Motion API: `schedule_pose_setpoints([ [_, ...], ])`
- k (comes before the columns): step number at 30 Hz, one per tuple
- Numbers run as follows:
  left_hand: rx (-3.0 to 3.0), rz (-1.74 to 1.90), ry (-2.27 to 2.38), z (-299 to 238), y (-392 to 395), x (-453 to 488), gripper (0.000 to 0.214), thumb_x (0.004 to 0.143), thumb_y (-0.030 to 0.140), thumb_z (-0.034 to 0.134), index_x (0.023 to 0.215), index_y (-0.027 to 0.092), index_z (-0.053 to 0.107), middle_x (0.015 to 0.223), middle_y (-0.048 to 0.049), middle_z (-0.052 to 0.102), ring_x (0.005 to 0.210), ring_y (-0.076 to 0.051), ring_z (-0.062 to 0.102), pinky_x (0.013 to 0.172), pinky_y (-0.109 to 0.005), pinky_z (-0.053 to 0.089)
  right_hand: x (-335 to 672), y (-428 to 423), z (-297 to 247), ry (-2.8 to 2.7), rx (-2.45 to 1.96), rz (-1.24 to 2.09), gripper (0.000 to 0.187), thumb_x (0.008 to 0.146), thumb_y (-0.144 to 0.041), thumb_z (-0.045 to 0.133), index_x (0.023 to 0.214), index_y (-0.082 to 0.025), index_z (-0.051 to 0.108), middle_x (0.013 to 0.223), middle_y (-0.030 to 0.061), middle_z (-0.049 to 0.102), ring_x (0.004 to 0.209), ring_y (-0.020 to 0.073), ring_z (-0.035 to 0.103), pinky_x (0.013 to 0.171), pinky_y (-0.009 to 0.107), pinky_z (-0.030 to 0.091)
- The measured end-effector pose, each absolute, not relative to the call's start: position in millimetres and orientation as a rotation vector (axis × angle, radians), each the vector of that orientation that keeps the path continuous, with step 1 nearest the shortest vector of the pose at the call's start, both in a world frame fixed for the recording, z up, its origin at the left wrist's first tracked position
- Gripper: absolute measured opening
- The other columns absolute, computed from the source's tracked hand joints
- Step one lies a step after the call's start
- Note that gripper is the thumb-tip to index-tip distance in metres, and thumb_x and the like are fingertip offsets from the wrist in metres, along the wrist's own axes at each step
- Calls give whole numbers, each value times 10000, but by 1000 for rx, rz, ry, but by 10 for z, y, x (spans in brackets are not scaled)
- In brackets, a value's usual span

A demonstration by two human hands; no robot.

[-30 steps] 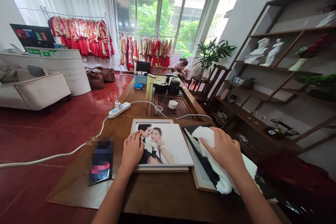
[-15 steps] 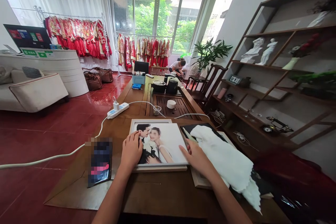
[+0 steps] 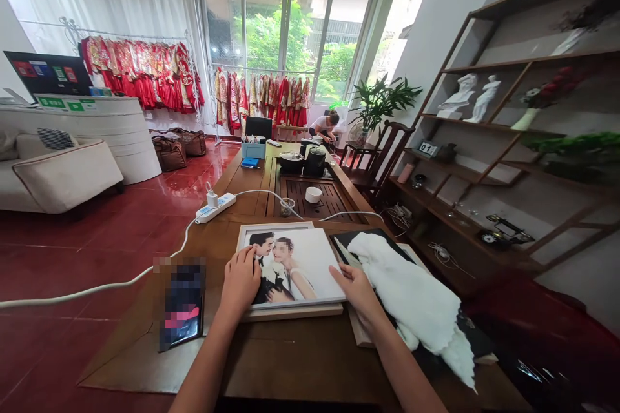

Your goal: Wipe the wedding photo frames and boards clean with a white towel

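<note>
A framed wedding photograph (image 3: 310,258) lies flat on the wooden table (image 3: 290,361) in front of me. My left hand (image 3: 241,282) rests on its lower left part with the fingers curled over the picture. My right hand (image 3: 357,290) touches the frame's right edge, fingers together and stretched along it. Just to the right lies a second, dark picture frame (image 3: 361,329) with a white cloth (image 3: 411,297) draped over it; neither hand holds the cloth.
A phone (image 3: 182,304) lies left of the frame. Further back are a white power strip (image 3: 216,206) with its cable, a tea tray (image 3: 317,197) with a cup and kettles. A person crouches near the window. Wooden shelves (image 3: 484,174) stand at the right.
My right hand has left the white cloth and moved left onto the right edge of the wedding photograph. The left hand has stayed on the picture.
</note>
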State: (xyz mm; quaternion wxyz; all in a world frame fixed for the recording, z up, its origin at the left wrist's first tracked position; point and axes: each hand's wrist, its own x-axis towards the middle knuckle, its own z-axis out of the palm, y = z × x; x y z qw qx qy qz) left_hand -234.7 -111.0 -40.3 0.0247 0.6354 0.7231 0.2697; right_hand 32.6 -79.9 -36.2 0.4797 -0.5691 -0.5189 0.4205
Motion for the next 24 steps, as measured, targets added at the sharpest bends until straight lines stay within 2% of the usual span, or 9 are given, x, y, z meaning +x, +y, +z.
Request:
schedule_pose_setpoints([
  [3,1956,837,2240,-379,-1121,-2347,389,910,235,366,1265,207,521,1332,-69,536,1229,-211,458,1001,-410,355,298,-801,-291,-1166,-1366,1127,465,648,-484,706,957,-140,653,998,138,692,930,269,642,795,367,508],
  [8,1974,828,2229,-294,-1142,-2346,373,908,238,379,1241,205,545,1316,-72,553,1221,-211,469,1018,-417,343,200,-856,-96,-996,-1207,1315,524,645,-480,721,1027,-150,584,903,97,704,799,243,669,697,341,518],
  [11,1986,855,2200,-214,-1182,-2332,354,924,269,369,1215,219,563,1316,-72,552,1223,-216,467,1026,-427,338,186,-897,-15,-936,-1175,1358,545,619,-455,749,1031,-142,580,857,90,708,771,247,674,694,349,525],
  [17,2274,879,1804,113,-1442,-2261,396,950,379,336,1290,261,500,1356,-46,507,1258,-199,440,1039,-384,357,252,-1032,120,-868,-1120,1384,481,643,-423,737,1015,-155,592,869,76,717,788,258,682,707,380,550],
  [20,2405,849,1696,315,-1609,-2165,454,916,453,409,1342,301,446,1394,-31,469,1277,-222,415,1063,-402,338,231,-1146,300,-861,-1093,1351,501,651,-416,739,1053,-162,581,895,71,716,823,254,679,707,368,557],
  [24,2556,871,1520,500,-1746,-1958,666,820,534,540,1407,266,374,1440,-75,410,1322,-280,356,1105,-436,288,129,-1305,609,-876,-1094,1229,528,671,-441,726,1095,-176,556,949,76,707,850,253,673,692,352,562],
])
